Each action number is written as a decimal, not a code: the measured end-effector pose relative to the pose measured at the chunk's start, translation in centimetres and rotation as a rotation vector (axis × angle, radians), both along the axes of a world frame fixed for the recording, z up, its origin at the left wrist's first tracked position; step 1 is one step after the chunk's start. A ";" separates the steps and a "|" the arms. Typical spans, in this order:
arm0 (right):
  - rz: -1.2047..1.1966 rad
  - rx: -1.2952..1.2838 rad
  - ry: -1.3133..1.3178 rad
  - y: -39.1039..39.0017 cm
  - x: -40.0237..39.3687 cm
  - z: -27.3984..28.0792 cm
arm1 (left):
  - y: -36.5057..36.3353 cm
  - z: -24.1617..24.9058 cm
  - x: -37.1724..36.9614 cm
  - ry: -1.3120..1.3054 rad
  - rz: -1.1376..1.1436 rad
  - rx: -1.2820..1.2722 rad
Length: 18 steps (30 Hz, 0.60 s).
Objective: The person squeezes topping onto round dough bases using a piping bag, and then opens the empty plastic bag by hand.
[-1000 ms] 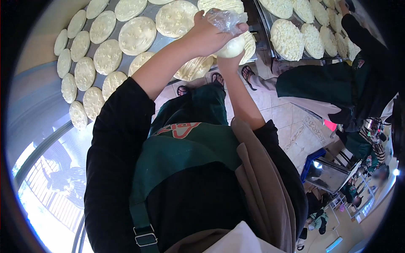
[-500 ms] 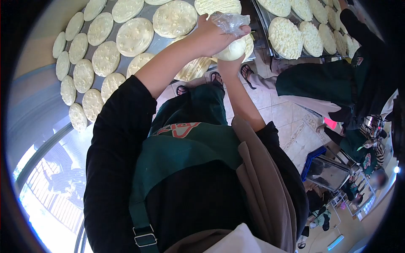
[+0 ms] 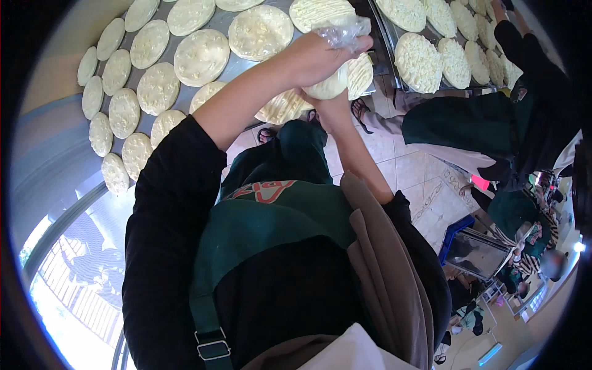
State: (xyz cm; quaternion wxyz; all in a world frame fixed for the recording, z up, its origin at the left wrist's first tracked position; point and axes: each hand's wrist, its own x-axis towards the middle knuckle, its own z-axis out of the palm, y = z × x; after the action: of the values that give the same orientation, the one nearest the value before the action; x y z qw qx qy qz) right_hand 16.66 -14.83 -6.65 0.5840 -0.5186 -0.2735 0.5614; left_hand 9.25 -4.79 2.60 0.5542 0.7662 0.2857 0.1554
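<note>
Above the metal tabletop (image 3: 237,65) of flat dough rounds (image 3: 201,57), the left hand (image 3: 314,57) clamps its fingers on a filled plastic piping bag (image 3: 330,83) from above; the right hand (image 3: 330,108) cups it from below, tip pointing down towards a striped round (image 3: 285,106).

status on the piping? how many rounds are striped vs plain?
Done: two rounds by the hands carry piped stripes, as does one at the top edge. In hand: the left hand grips the twisted top of the piping bag, the right hand under it. Left: the rounds at left look unstriped.
</note>
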 end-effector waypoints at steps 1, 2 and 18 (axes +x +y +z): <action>0.106 0.014 -0.013 0.6 0.6 0.5 | 0.5 0.8 0.0 0.008 -0.009 -0.015; 0.212 0.026 -0.027 1.2 1.2 0.8 | 1.2 0.7 0.1 -0.065 -0.007 -0.012; 0.417 0.395 -0.503 21.0 -1.7 1.7 | 13.5 6.8 -4.0 0.202 0.279 0.693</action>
State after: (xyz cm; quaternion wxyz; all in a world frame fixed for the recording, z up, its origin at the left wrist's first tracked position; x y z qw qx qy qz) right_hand 14.97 6.14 -4.90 0.4605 -0.4508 -0.6110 0.4599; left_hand 5.25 8.71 9.36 0.2050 0.8733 0.3709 0.2403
